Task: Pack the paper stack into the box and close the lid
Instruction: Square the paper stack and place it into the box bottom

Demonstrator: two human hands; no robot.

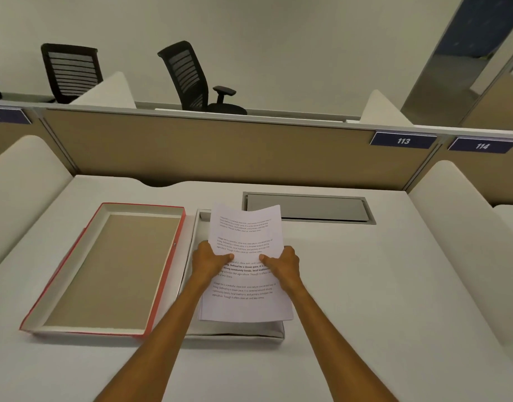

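Observation:
A stack of printed white paper (245,227) is held above a shallow white box (191,256) on the desk. My left hand (210,261) grips the stack's left edge and my right hand (284,264) grips its right edge, thumbs on top. The far end of the stack curls upward. The sheets hide most of the box; only its left wall, far left corner and near rim show. A red-edged lid (104,271) lies upside down to the left of the box, its brown inside facing up.
A grey cable hatch (307,207) is set in the white desk (380,285) behind the box. Beige partitions with signs 113 and 114 close the back, padded dividers flank both sides. Two black office chairs stand beyond.

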